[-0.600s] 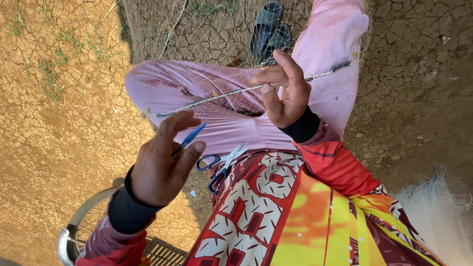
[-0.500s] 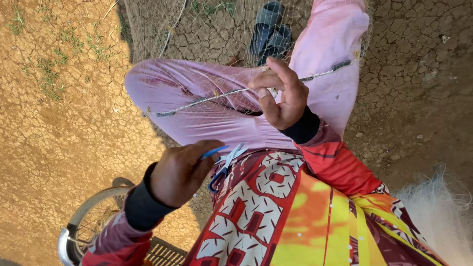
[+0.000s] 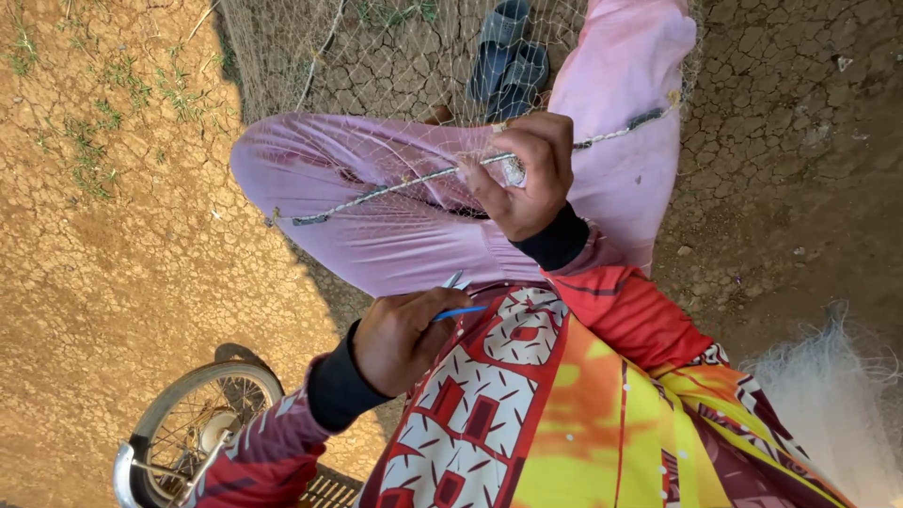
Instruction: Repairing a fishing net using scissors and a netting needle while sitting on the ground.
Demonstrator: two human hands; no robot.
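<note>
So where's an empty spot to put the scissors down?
The cracked orange ground between the grass tufts and the bicycle wheel is bare. Dark dirt beside the sandals is bare too. The lap is crowded: net, cord, right hand, and left hand with the scissors.

Cracked, dry earth (image 3: 113,273) fills the left side, sunlit and orange-brown, with a few thin tufts of grass (image 3: 103,141) toward the upper left. The ground at the right (image 3: 800,188) lies in shade and is cracked too. A pair of dark blue sandals (image 3: 508,56) lies near the top edge, one just beside the other. At the lower left a spoked wheel (image 3: 188,428) with a grey tyre shows (only part of it), beside a dark metal grating (image 3: 329,489).
</note>
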